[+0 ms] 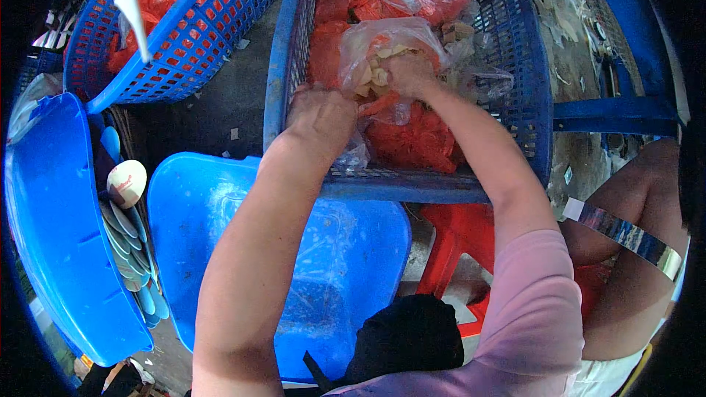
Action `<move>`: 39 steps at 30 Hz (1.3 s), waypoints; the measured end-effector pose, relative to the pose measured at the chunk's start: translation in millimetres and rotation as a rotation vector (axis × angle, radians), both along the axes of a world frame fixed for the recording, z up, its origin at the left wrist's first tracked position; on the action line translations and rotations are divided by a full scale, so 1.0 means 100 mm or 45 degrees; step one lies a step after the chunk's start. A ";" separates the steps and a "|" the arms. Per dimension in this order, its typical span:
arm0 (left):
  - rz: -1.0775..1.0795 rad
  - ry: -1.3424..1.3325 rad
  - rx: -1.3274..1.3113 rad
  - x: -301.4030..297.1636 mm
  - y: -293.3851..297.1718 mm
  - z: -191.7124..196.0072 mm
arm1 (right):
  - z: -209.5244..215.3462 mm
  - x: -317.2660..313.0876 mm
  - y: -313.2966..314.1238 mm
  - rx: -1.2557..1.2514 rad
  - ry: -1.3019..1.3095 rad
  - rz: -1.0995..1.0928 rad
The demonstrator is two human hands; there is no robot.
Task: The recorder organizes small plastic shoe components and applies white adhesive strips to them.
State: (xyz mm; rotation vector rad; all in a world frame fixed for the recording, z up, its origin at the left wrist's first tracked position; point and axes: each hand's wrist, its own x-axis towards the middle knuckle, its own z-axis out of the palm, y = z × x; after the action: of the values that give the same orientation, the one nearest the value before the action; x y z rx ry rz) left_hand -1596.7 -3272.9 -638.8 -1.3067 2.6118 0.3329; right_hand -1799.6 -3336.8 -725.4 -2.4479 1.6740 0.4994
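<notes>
Clear, crinkled plastic bag (pixel 408 32) holds thin pale pieces (pixel 378 76) — left hand (pixel 323 114) beside it, right hand (pixel 412 75) at its mouth; whether fingers grasp, I cannot tell.

At one o'clock, the right hand (pixel 412 76) was indistinct against pale pieces (pixel 364 87); at ten, the top edge cropped a blue basket (pixel 209 48).
</notes>
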 end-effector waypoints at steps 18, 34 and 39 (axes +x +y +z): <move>0.088 -0.004 -0.014 -0.02 0.01 0.01 | 0.33 -0.34 -0.05 0.819 -1.363 -1.045; 0.146 0.460 -0.350 -0.01 0.01 0.31 | 1.08 0.00 0.41 1.073 -2.082 -0.880; 0.506 1.540 0.074 0.09 0.35 0.61 | 1.45 0.41 0.71 0.799 -2.205 -0.810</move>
State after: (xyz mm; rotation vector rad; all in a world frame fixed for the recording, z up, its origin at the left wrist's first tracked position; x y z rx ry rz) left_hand -1587.2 -3237.5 -578.0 -2.0159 3.0370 1.7042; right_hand -1758.6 -3265.5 -580.1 -0.9109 0.9725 -0.8316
